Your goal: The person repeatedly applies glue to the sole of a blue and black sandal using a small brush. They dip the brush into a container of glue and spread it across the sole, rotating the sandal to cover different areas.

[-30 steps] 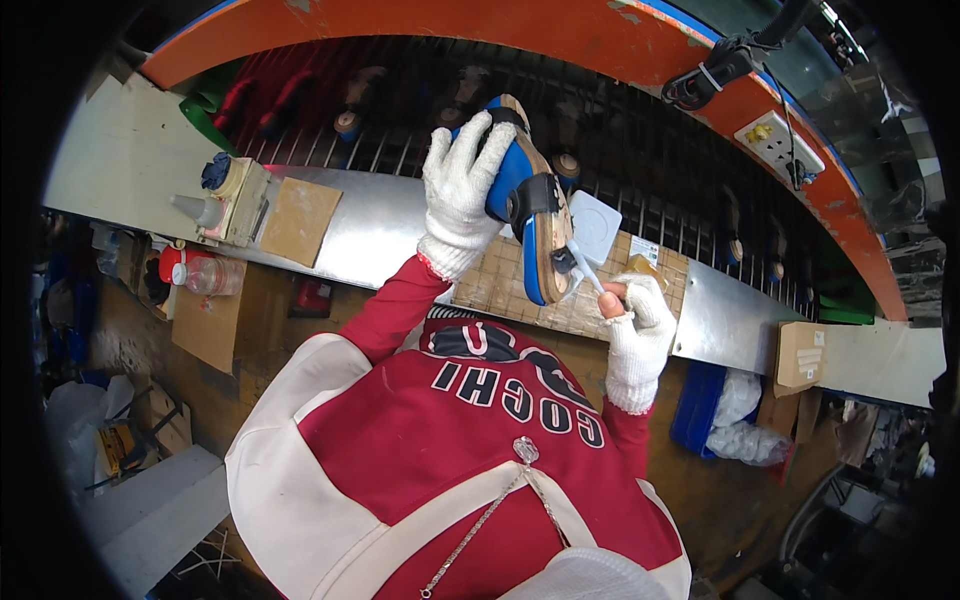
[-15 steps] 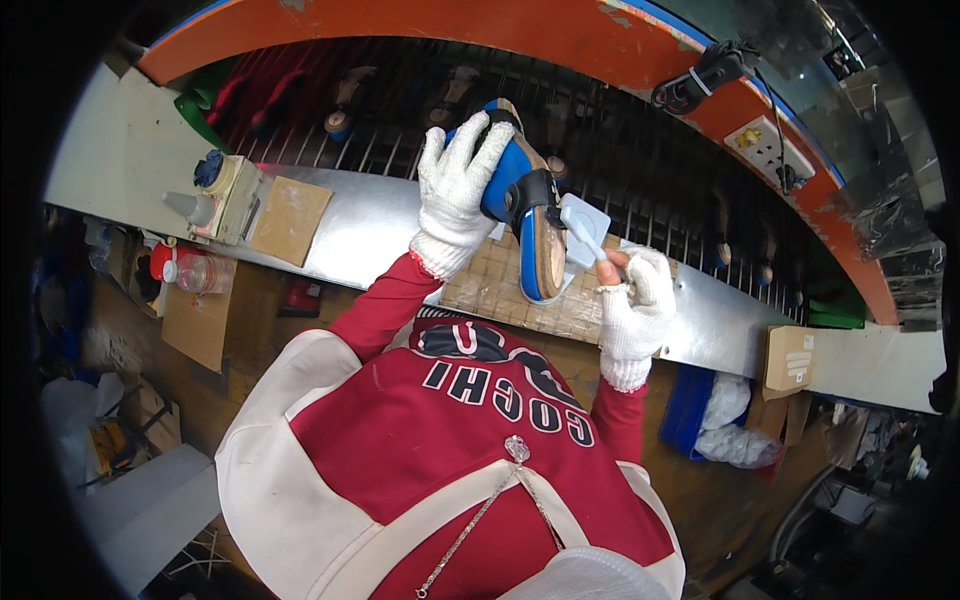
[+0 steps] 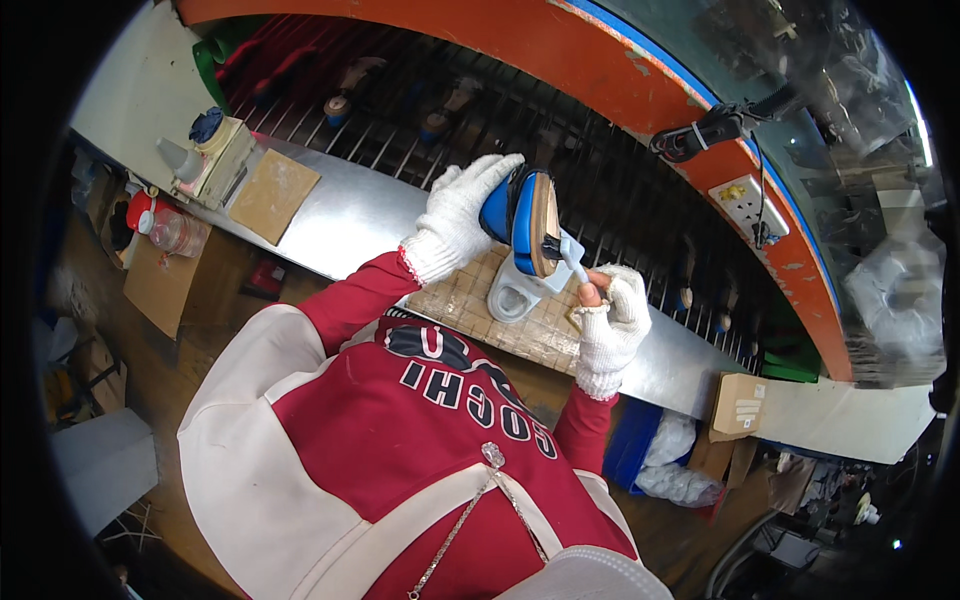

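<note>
My left hand [image 3: 452, 222], in a white knit glove, grips a blue shoe [image 3: 522, 228] with a black strap. The shoe is tilted so its tan sole faces right. In my right hand [image 3: 615, 325], gloved with bare fingertips showing, a brush with a pale handle [image 3: 573, 258] is pinched between thumb and finger. Its dark bristles touch the sole near the lower end. Under the shoe, a whitish plastic container [image 3: 510, 297] with a round hollow stands on the tiled board [image 3: 455, 305]. The shoe hides part of it.
Beyond the metal ledge [image 3: 335, 235] runs a rack of rods [image 3: 395, 150] with several shoes on it, beneath an orange beam [image 3: 480, 50]. A cardboard piece [image 3: 275, 195] and a cream container [image 3: 222, 160] lie left. A small carton [image 3: 738, 405] stands right.
The shoe has come down and turned, its sole now facing right. The brush has moved onto the sole's lower end. More of the plastic container shows, and the whole view has shifted.
</note>
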Demonstrator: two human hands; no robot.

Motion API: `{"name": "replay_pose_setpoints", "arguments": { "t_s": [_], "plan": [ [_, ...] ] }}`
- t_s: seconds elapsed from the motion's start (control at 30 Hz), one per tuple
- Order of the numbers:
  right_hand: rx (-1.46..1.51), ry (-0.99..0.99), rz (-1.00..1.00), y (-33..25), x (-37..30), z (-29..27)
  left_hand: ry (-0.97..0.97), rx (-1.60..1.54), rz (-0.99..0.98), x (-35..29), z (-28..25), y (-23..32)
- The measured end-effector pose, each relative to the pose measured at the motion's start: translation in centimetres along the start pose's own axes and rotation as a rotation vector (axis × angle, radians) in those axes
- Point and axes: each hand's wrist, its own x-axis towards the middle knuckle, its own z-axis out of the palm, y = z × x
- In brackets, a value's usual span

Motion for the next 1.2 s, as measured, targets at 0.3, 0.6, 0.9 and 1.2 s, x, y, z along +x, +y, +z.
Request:
{"name": "replay_pose_setpoints", "arguments": {
  "t_s": [0.3, 0.6, 0.9, 1.2],
  "plan": [
    [0.041, -0.073, -0.082, 0.3, 3.5, -0.1, -0.560, -0.785, -0.385, -0.8, -1.4, 1.1],
    [0.038, -0.140, -0.105, 1.9, 5.2, -0.2, -1.052, -1.069, -0.539, -1.5, -3.5, 2.6],
    [0.105, -0.204, -0.126, 3.4, 5.9, -1.1, -1.250, -1.276, -0.649, -2.3, -2.1, 1.7],
    [0.154, -0.051, 0.236, 8.3, -2.5, -2.4, -0.946, -1.537, -0.792, -5.1, -1.1, -0.6]
  ]
}}
